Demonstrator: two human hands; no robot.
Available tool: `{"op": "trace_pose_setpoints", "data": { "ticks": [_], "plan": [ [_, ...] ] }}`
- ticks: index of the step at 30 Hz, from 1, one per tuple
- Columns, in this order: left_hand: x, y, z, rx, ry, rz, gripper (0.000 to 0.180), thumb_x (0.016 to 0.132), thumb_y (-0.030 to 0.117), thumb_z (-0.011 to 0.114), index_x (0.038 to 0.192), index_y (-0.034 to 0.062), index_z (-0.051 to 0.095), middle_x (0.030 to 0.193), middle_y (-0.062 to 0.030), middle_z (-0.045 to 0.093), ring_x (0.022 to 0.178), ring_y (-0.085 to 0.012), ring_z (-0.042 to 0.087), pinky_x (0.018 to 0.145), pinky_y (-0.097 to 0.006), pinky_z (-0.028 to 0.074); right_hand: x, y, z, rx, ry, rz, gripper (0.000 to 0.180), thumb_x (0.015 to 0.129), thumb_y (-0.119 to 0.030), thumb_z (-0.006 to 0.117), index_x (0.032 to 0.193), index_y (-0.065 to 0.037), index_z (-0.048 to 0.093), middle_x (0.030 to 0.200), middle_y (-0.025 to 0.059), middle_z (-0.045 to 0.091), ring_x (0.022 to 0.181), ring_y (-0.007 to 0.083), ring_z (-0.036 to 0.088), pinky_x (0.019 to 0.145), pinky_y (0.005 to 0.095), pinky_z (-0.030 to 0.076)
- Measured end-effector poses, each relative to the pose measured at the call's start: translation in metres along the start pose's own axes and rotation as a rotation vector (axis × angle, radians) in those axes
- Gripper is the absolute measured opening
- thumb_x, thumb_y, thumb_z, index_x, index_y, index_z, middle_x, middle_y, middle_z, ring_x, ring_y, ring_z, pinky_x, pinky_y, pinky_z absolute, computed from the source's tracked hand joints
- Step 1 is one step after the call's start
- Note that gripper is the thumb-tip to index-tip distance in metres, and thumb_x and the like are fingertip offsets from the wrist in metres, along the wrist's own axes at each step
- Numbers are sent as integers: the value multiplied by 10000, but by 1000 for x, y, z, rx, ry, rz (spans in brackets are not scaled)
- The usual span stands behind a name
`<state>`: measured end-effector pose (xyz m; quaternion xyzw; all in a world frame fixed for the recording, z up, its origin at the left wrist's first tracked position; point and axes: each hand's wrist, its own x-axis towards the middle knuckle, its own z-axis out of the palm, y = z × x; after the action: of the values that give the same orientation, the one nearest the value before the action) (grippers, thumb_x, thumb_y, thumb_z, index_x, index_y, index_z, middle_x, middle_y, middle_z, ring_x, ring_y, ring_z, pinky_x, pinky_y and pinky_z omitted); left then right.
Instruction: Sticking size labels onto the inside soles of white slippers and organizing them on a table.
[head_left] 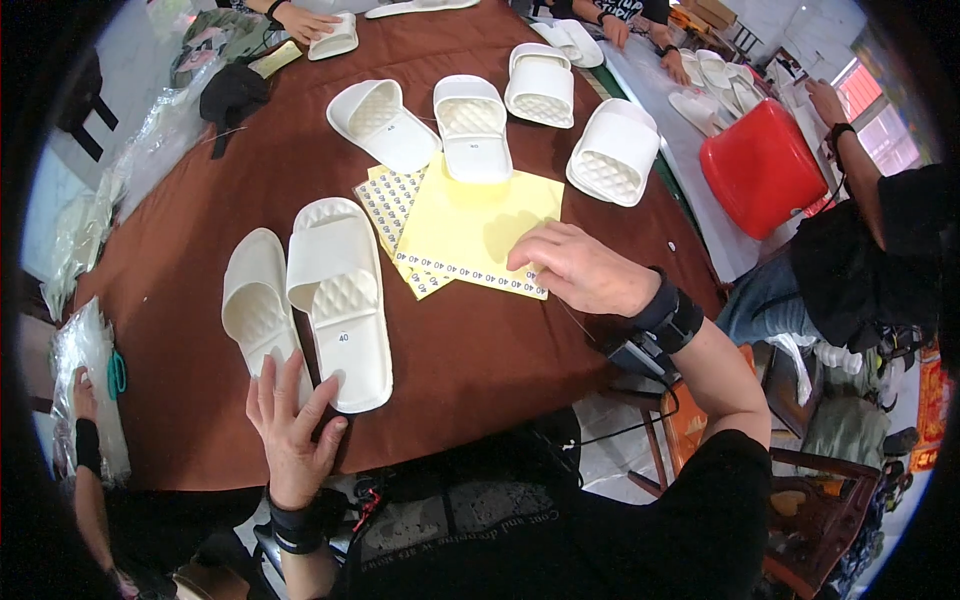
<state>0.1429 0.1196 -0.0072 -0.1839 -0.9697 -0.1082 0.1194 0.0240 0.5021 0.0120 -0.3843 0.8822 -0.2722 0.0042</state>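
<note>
On the brown table [200,250], just ahead of the person, a white slipper pair [310,300] lies long axis running away from the body, heels toward the left hand [292,425], which rests open with spread fingers on the near heel ends, gripping nothing. Right hand [580,268] is on the near edge of the yellow sticker sheet [470,225], right of the pair, fingertips curled down, probably pinching a sticker, but that's hidden. Four more white slippers [500,125] lie beyond.

Left hand [290,425] splayed, right hand [580,268] curled.
</note>
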Motion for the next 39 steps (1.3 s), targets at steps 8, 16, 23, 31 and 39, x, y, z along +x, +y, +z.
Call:
{"op": "trace_pose_setpoints", "data": {
  "ticks": [8, 16, 23, 31, 39],
  "plan": [
    [1, 2, -3, -15, -6, -13, 417, 768, 258, 689, 1180, 207, 647, 1410, -127, 428, 1337, -393, 300, 1083, -537, 191, 20, -2, 17, -22, 81, -12, 326, 792, 4, 594, 1107, -57, 537, 1095, 134, 578, 1078, 327, 521, 937, 406, 416],
    [3, 7, -20, -86, -76, -44, 462, 767, 172, 686, 1219, 133, 601, 1411, -128, 426, 1344, -391, 296, 1085, -520, 208, 33, 2, 21, 155, 120, 98, 312, 826, 9, 544, 1135, -31, 543, 1051, 155, 581, 956, 283, 574, 826, 365, 471],
    [60, 47, -63, -73, -118, 248, 507, 765, 179, 707, 1240, 86, 555, 1398, -126, 444, 1309, -401, 357, 1047, -553, 271, 20, 10, 17, 99, 73, -36, 288, 801, 46, 537, 1074, -43, 552, 988, 126, 598, 973, 322, 557, 850, 388, 455],
    [147, 79, 6, -50, -237, 567, 538, 818, 232, 667, 1290, 64, 472, 1357, -166, 451, 1263, -358, 419, 1018, -468, 349, 22, 10, 23, 63, 117, -135, 253, 764, 44, 545, 994, -61, 550, 962, 120, 603, 969, 347, 548, 844, 421, 445],
    [164, 79, 33, -34, -413, 531, 670, 825, 263, 667, 1393, 78, 364, 1391, -173, 419, 1280, -342, 409, 1017, -451, 372, 16, 11, 23, 39, 59, -94, 197, 831, -3, 542, 1012, -79, 550, 951, 100, 594, 968, 329, 533, 842, 425, 413]
  ]
}}
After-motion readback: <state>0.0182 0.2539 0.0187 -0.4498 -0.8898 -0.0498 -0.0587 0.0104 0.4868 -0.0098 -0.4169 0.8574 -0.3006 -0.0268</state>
